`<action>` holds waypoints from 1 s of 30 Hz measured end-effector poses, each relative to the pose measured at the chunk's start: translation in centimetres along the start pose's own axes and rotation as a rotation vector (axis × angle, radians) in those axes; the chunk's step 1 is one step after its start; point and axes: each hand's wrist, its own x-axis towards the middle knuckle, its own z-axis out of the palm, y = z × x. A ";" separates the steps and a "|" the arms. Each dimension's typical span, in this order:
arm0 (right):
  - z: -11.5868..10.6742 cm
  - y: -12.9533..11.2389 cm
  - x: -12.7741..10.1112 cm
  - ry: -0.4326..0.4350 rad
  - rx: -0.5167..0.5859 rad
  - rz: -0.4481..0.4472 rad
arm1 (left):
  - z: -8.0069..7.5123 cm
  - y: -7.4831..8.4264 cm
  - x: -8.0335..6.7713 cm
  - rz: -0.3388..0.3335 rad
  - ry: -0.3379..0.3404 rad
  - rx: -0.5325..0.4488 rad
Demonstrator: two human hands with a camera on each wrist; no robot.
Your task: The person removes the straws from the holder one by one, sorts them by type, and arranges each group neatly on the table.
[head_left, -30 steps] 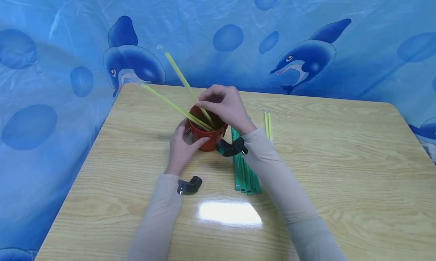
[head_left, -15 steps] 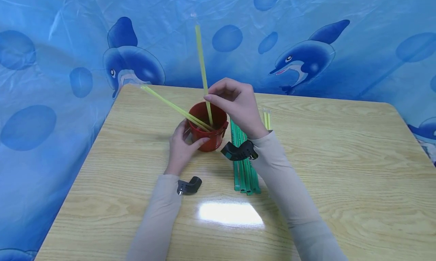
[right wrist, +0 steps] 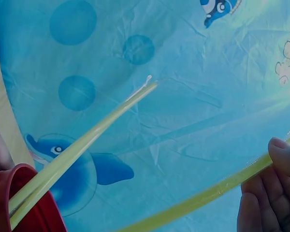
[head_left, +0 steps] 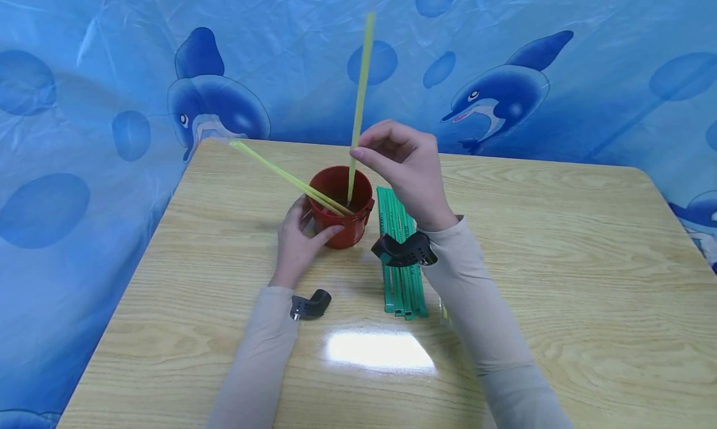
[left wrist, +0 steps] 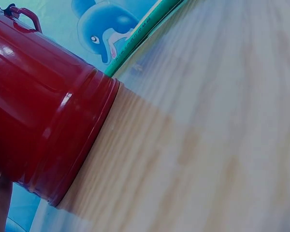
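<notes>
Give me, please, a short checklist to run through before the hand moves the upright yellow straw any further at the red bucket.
1. Right hand pinches the upright straw: ok.
2. Lower end of that straw sits inside the red bucket: ok.
3. Left hand holds the bucket's side, bucket upright on the table: ok.
4. Leaning straws rest in the bucket, apart from the held one higher up: ok.
5. Green straws lie flat beside the bucket, not touching it: cannot tell.
6. Whether the held straw's tip touches the bucket's floor: cannot tell.
</notes>
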 end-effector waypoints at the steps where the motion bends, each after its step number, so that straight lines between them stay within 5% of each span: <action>1: -0.1 -0.1 0.0 0.003 0.002 -0.003 | 0.0 0.0 0.0 0.003 0.000 -0.001; 30: -2.4 -1.9 -1.3 0.109 0.110 -0.077 | -0.1 0.1 0.0 0.047 0.005 -0.028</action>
